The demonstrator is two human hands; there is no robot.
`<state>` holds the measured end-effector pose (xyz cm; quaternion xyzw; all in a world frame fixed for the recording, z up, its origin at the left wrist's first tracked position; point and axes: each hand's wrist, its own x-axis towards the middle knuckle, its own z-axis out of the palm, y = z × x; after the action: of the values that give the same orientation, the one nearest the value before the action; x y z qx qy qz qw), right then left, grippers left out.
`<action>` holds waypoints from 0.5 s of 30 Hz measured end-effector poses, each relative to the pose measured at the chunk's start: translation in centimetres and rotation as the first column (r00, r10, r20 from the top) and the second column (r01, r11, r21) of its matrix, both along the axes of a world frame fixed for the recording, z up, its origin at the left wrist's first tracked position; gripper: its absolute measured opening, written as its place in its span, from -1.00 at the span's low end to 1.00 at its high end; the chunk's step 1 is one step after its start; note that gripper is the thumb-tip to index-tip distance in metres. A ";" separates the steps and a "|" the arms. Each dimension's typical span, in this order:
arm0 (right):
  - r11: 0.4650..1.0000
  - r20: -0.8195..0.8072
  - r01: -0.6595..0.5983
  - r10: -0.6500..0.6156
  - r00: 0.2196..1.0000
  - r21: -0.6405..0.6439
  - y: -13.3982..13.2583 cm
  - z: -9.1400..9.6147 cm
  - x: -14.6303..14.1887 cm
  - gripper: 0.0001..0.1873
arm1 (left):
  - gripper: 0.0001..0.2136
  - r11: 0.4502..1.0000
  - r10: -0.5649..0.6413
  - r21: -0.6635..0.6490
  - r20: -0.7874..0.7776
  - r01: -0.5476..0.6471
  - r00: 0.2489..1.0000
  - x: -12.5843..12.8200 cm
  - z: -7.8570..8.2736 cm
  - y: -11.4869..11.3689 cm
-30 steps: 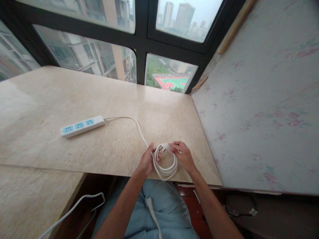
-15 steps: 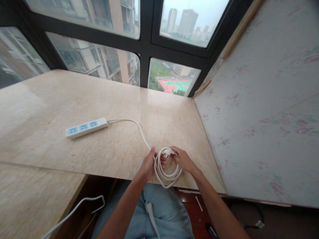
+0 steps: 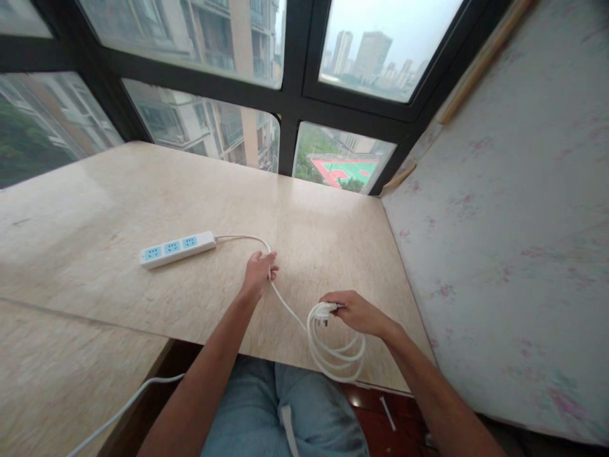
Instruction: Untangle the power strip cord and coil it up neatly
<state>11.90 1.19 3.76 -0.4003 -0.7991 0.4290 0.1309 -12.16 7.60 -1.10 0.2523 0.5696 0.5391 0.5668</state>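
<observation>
A white power strip [image 3: 178, 249] with three blue socket faces lies on the beige stone-look ledge. Its white cord [image 3: 288, 308] runs right from the strip and ends in a coil of several loops [image 3: 335, 367]. My left hand [image 3: 259, 271] is closed around the single stretch of cord between strip and coil. In my right hand [image 3: 354, 311] are the top of the coil and the white plug [image 3: 322, 315], whose metal prongs point down. The lower loops hang over the ledge's front edge, above my lap.
Dark-framed windows [image 3: 291, 95] border the ledge [image 3: 228, 197] at the back. A flower-patterned wall [image 3: 495, 241] rises on the right. At lower left another white cable [image 3: 128, 403] crosses the ledge's lower section, beside a dark gap. Reddish floor shows below.
My left hand has left the coil and moved left and away from me along the cord, towards the strip. My right hand still holds the coil and plug, now slightly farther right.
</observation>
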 end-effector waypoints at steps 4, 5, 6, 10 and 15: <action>0.986 0.068 -0.165 0.166 0.984 -0.028 1.7 1.4 0.1 -0.65 | -0.94 0.993 -0.117 0.008 -0.123 0.119 0.985 1.3 -0.4 1.6; 0.977 0.097 -0.213 0.215 0.972 -0.026 2.2 1.7 0.1 -0.65 | -0.96 0.988 -0.151 0.010 -0.140 0.154 0.979 1.5 -0.5 1.6; 0.964 0.131 -0.265 0.266 0.955 -0.026 2.7 2.0 0.0 -0.65 | -0.96 0.979 -0.198 0.011 -0.159 0.203 0.967 1.7 -0.6 1.6; 0.874 0.293 -0.485 0.469 0.833 -0.021 4.5 3.2 -1.7 -0.62 | -0.66 0.892 -0.446 -0.008 -0.177 0.451 0.878 2.2 -0.6 1.0; 0.795 0.406 -0.606 0.562 0.721 -0.025 5.3 3.9 -4.9 -0.57 | -0.51 0.734 -0.675 0.027 -0.081 0.678 0.734 3.0 -0.6 0.9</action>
<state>7.01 6.44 7.62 -0.1977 -0.9158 0.3147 -0.1523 -9.20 8.50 -1.65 0.4748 0.4423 0.3029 0.6979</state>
